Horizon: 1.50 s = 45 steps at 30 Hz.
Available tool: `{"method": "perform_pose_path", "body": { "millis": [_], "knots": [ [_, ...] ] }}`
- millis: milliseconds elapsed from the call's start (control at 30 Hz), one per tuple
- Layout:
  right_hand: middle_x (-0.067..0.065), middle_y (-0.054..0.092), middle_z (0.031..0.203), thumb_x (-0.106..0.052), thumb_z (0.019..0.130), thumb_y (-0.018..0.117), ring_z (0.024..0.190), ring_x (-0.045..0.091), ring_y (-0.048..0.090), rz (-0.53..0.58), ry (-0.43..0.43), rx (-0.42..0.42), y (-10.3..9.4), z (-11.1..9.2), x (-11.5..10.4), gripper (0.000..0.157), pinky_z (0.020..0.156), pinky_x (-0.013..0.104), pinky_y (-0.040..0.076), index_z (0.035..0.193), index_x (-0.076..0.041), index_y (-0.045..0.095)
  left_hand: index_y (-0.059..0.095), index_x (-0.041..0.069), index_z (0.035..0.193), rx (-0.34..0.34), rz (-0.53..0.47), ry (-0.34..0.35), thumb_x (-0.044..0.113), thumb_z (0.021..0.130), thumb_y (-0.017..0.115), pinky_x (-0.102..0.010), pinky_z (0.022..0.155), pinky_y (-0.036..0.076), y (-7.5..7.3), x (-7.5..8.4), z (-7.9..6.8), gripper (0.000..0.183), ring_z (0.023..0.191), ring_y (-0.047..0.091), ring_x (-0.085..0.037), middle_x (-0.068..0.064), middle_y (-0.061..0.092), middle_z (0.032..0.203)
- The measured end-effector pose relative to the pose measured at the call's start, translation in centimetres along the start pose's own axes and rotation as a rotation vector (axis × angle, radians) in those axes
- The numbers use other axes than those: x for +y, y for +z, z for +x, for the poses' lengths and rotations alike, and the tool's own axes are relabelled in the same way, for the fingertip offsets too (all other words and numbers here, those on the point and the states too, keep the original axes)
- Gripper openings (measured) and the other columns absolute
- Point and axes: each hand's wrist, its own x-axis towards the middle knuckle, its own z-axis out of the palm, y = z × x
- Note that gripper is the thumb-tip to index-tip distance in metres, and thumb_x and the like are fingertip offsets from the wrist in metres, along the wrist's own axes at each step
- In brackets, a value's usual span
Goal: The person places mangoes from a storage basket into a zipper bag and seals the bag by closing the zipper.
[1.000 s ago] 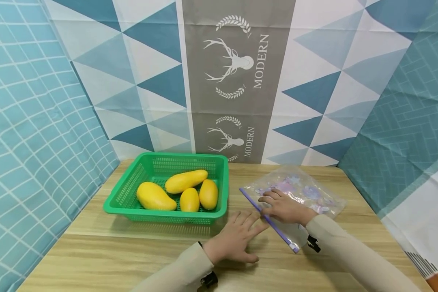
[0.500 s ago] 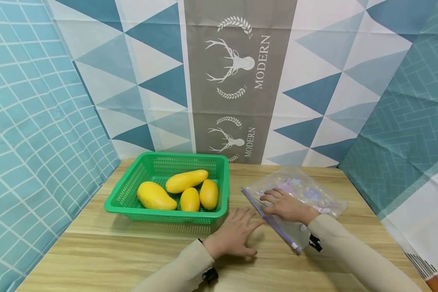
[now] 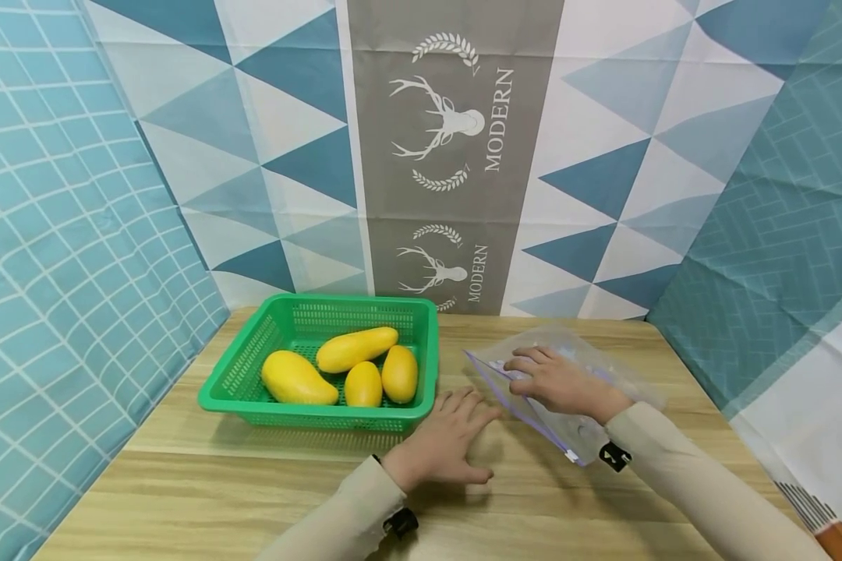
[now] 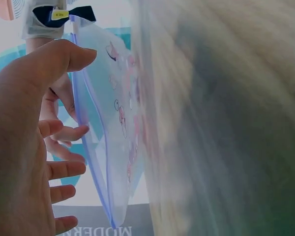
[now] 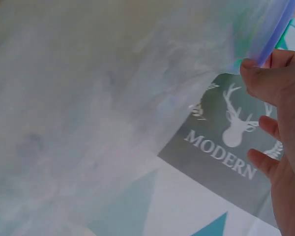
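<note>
A clear zip bag (image 3: 582, 432) with a purple zip strip and printed pattern lies at the right of the wooden table, its mouth parted into two purple edges. Over it, my right hand (image 3: 564, 382) pinches the upper edge between thumb and index finger, as the right wrist view shows at the bag's purple edge (image 5: 278, 27). The white slider (image 3: 571, 456) sits at the near end of the strip. My left hand (image 3: 445, 440) is spread, fingers apart and holding nothing, between the bag and a green basket (image 3: 309, 413). In the left wrist view, its thumb (image 4: 81, 58) overlaps the bag.
Several yellow mangoes (image 3: 298, 378) lie in the basket at the table's left. Patterned cloth (image 3: 316, 156) hangs behind the table (image 3: 203, 483) and along both sides. A black strap (image 3: 400, 522) shows under the left sleeve, another (image 3: 613, 456) under the right.
My right hand has lifted the bag's upper layer and drawn it slightly up and right, so the purple strip has parted into two edges. The left hand has shifted slightly away from the bag.
</note>
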Motion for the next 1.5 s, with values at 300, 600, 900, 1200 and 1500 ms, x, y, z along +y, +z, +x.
{"method": "perform_pose_path", "body": {
  "millis": [300, 600, 900, 1200, 1500],
  "knots": [
    [0.01, 0.062, 0.115, -0.013, 0.089, 0.069, 0.116, 0.04, 0.055, 0.099, 0.042, -0.001, -2.4, 0.4, -0.2, 0.013, 0.094, 0.055, 0.045, 0.098, -0.021, 0.066, 0.038, 0.02, 0.152, 0.049, -0.032, 0.035, 0.058, 0.085, 0.066, -0.052, 0.109, 0.033, -1.3, 0.6, 0.2, 0.082, 0.137, 0.038, -0.033, -0.013, 0.04, 0.15],
    [0.008, 0.063, 0.111, -0.031, 0.108, 0.029, 0.112, 0.04, 0.057, 0.077, 0.021, 0.107, -4.5, 0.7, 0.0, 0.041, 0.09, 0.056, 0.047, 0.096, -0.018, 0.066, 0.042, 0.024, 0.15, 0.118, 0.101, 0.03, 0.055, 0.085, 0.067, -0.049, 0.108, 0.036, -3.0, 0.9, 0.6, 0.076, 0.134, 0.041, -0.031, -0.01, 0.043, 0.145],
    [0.008, 0.064, 0.11, -0.034, 0.109, 0.023, 0.11, 0.038, 0.059, 0.058, 0.002, 0.141, -6.5, 1.4, -0.2, 0.048, 0.088, 0.054, 0.049, 0.095, -0.018, 0.066, 0.053, 0.025, 0.141, 0.209, 0.174, 0.043, 0.045, 0.088, 0.068, -0.047, 0.104, 0.04, -3.8, 0.1, 0.8, 0.059, 0.131, 0.045, -0.032, -0.009, 0.049, 0.139],
    [0.009, 0.064, 0.11, -0.033, 0.109, 0.025, 0.111, 0.036, 0.058, 0.06, -0.016, 0.18, -8.0, 1.6, -0.3, 0.046, 0.087, 0.054, 0.048, 0.095, -0.018, 0.066, 0.058, 0.022, 0.137, 0.264, 0.105, 0.067, 0.035, 0.097, 0.063, -0.048, 0.106, 0.039, -4.6, -1.3, 0.8, 0.043, 0.131, 0.046, -0.033, -0.006, 0.054, 0.135],
    [0.009, 0.065, 0.111, -0.03, 0.11, 0.028, 0.108, 0.032, 0.058, 0.061, -0.053, 0.222, -9.1, 2.0, -0.6, 0.041, 0.086, 0.052, 0.047, 0.097, -0.016, 0.065, 0.069, 0.028, 0.118, 0.357, 0.109, 0.149, 0.031, 0.099, 0.062, -0.049, 0.103, 0.041, -4.8, -2.4, 0.6, 0.021, 0.131, 0.047, -0.033, -0.001, 0.062, 0.128]
  ]
}}
